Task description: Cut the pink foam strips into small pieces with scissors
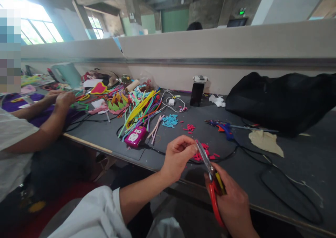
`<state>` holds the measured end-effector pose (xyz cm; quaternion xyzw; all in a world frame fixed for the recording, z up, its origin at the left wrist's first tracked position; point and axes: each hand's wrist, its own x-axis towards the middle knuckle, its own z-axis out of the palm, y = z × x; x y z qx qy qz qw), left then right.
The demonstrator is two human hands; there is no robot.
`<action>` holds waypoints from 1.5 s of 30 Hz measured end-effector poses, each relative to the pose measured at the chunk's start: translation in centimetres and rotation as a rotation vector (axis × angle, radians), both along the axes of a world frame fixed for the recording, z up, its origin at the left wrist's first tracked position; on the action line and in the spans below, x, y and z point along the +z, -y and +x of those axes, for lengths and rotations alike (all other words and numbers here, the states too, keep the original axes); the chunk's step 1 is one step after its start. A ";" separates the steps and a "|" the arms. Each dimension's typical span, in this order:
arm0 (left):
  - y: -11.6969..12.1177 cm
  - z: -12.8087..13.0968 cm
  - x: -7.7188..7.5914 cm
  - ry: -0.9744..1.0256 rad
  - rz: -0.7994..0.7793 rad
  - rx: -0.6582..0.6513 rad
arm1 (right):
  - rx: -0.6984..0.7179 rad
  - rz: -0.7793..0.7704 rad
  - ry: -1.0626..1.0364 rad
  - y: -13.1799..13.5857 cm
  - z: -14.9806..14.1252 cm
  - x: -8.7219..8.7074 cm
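My right hand is closed round the red and yellow handles of a pair of scissors, whose blades point up and to the left. The fingers of my left hand are pinched together beside the blade tips; whatever is between them is too small to name. Beneath and behind the blades lies a heap of short pink-red cut pieces on the dark table. A smaller group of the same pieces is a bit farther back, next to a pile of short blue pieces.
Long coloured pipe cleaners and a purple power box lie to the left. A blue glue gun with a trailing black cable, a black bag and a bottle are right and back. A co-worker's hands are far left.
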<state>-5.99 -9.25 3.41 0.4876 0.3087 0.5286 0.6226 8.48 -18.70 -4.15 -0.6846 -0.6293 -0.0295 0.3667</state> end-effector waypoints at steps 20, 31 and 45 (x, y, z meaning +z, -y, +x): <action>0.0 0.0 0.0 -0.029 0.116 0.018 | 0.028 0.025 0.034 0.1 0.4 -0.1; 0.1 0.0 0.2 -0.033 0.134 0.006 | 0.048 0.044 0.070 0.3 0.6 0.1; -0.4 -0.5 -0.1 0.113 0.031 -0.082 | 0.059 0.105 -0.027 -0.2 -0.1 0.8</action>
